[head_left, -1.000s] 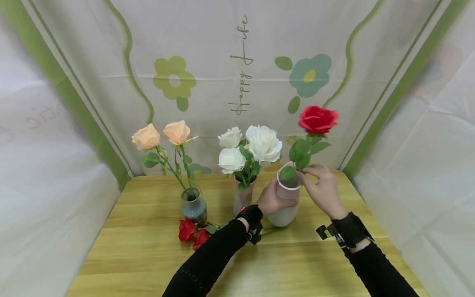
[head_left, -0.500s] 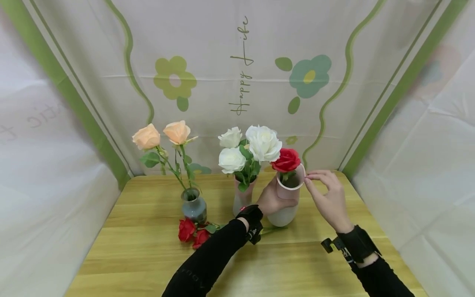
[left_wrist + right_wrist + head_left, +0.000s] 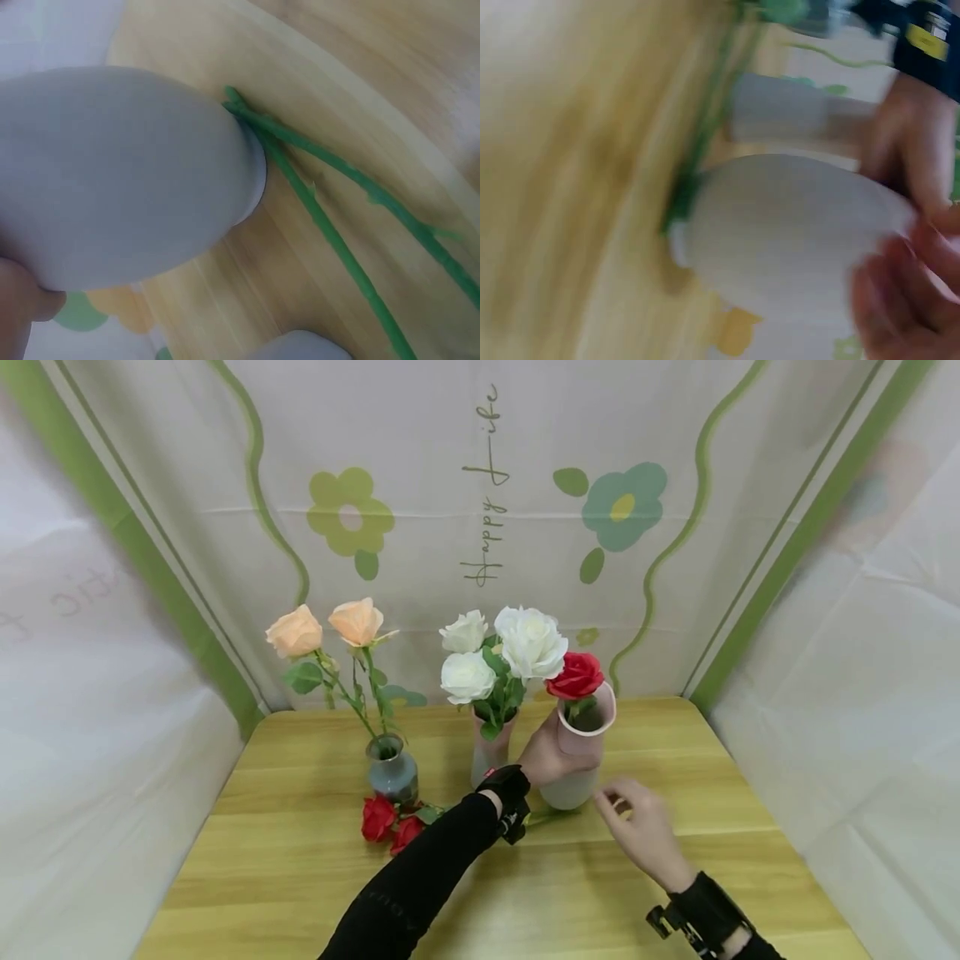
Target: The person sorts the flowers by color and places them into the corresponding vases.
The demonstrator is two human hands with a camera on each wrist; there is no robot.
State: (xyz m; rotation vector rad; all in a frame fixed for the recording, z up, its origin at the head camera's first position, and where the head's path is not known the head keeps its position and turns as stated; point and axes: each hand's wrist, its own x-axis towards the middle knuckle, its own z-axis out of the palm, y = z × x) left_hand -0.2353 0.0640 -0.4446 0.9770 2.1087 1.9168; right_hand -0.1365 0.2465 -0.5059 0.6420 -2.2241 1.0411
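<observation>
A wide pink-and-grey vase (image 3: 570, 790) stands at the right of the table, gripped round its side by my left hand (image 3: 545, 755). One red rose (image 3: 575, 676) leans left in its mouth, the bloom at the rim and touching the white roses in this view. Low and to the right of the vase, my right hand (image 3: 643, 828) has loosely bent fingers and holds nothing. Two loose red roses (image 3: 378, 818) lie on the table, partly hidden by my left forearm. In the left wrist view their green stems (image 3: 330, 229) end at the base of the vase.
White roses (image 3: 467, 677) fill a narrower pink-and-grey vase (image 3: 492, 750) left of my left hand. Further left, two peach roses (image 3: 295, 632) stand in a small blue-grey vase (image 3: 393, 777). A printed cloth (image 3: 427, 443) hangs behind the wooden table (image 3: 285, 860).
The red rose dropped down into the wide vase and my right hand let it go. That hand then moved from the rim down toward the table, while the left kept its hold.
</observation>
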